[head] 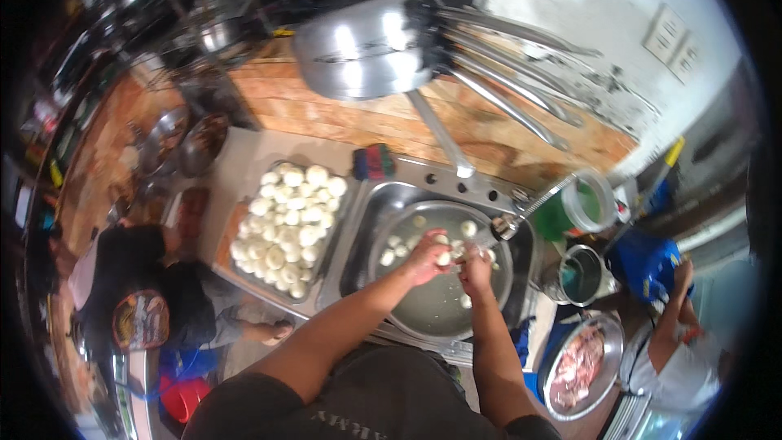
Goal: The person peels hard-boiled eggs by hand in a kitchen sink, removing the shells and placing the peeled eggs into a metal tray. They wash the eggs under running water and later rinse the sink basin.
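Both hands are over a wide metal basin (pixel 397 311) of cloudy water, set in a steel sink (pixel 351 269). My left hand (pixel 427 263) grips a white peeled onion (pixel 443 259). Close beside it, my right hand (pixel 476 272) has its fingers curled; blur hides whether anything is in them. More peeled onions, one of them a whole onion (pixel 468 228), float in the basin around both hands. Just beyond the right hand, water sprays from the head of a flexible hose tap (pixel 503 227). Left of the sink, a tray (pixel 349 201) is heaped with peeled onions.
A swing spout (pixel 440 140) reaches over the sink's back edge, below large hanging pans (pixel 366 49). A scouring sponge (pixel 374 162) lies behind the tray. Right are a green-filled container (pixel 586 205), a metal pot (pixel 580 275) and a bowl of raw meat (pixel 577 366). Other people stand at both sides.
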Action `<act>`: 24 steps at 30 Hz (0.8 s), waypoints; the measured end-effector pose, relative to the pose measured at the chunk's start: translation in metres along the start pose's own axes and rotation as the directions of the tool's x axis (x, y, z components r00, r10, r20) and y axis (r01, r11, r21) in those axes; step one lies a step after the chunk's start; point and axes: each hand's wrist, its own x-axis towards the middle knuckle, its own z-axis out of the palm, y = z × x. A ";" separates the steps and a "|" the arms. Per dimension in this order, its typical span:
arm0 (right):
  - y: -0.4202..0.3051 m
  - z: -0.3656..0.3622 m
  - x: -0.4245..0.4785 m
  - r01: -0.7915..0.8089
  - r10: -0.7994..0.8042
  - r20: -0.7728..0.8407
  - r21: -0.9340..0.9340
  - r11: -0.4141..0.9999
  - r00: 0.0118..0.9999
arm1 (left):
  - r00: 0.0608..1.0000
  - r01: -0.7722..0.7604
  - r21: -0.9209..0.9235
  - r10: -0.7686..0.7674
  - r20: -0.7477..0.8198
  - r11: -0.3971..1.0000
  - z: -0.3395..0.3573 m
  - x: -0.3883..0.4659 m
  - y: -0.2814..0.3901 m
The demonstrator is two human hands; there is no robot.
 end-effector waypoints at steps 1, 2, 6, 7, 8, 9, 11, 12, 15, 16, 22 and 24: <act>0.008 -0.007 0.008 0.013 -0.011 -0.019 0.073 0.997 1.000 | 0.999 0.033 0.001 -0.033 -0.014 0.999 0.006 -0.003 0.002; 0.000 0.000 0.004 -0.026 0.027 0.003 -0.031 0.999 1.000 | 0.998 0.049 -0.005 -0.049 -0.048 0.999 0.006 -0.008 0.006; -0.002 0.008 -0.013 -0.002 0.003 -0.008 0.084 0.996 1.000 | 0.982 0.186 0.034 -0.187 0.017 0.982 0.025 -0.013 0.018; -0.005 0.013 -0.017 0.019 -0.017 -0.015 0.118 0.993 1.000 | 0.981 0.195 -0.002 -0.195 0.011 0.981 0.025 -0.010 0.015; 0.003 0.004 -0.013 0.047 -0.049 0.026 0.056 0.997 0.998 | 0.979 0.205 -0.038 -0.205 0.004 0.978 0.026 -0.007 0.012; 0.006 -0.001 -0.013 0.045 -0.046 0.024 0.062 0.997 0.999 | 0.986 0.163 0.027 -0.162 -0.048 0.986 0.030 -0.003 0.007; 0.010 -0.004 -0.012 0.035 -0.037 0.038 0.070 0.997 0.999 | 0.987 0.073 0.160 -0.048 -0.152 0.984 0.048 0.011 -0.005; 0.011 -0.002 -0.015 0.049 -0.045 -0.031 0.125 0.991 0.998 | 0.985 0.035 0.243 0.008 -0.173 0.970 0.052 0.018 -0.013; 0.028 -0.051 0.002 -0.101 0.112 -0.003 0.407 0.908 0.994 | 0.994 0.102 0.405 -0.079 -0.074 0.908 0.076 0.032 -0.031; 0.016 -0.035 -0.007 -0.106 0.087 0.060 0.490 0.865 0.994 | 0.998 0.015 0.423 0.010 -0.058 0.906 0.062 0.045 -0.045; -0.021 -0.039 -0.028 -0.230 0.193 0.165 0.248 0.941 0.967 | 0.994 0.083 0.514 -0.108 0.018 0.854 0.061 0.014 -0.012; -0.023 -0.038 -0.025 -0.210 0.200 0.245 0.015 0.978 0.948 | 0.986 0.101 0.552 -0.157 0.055 0.828 0.033 0.005 -0.003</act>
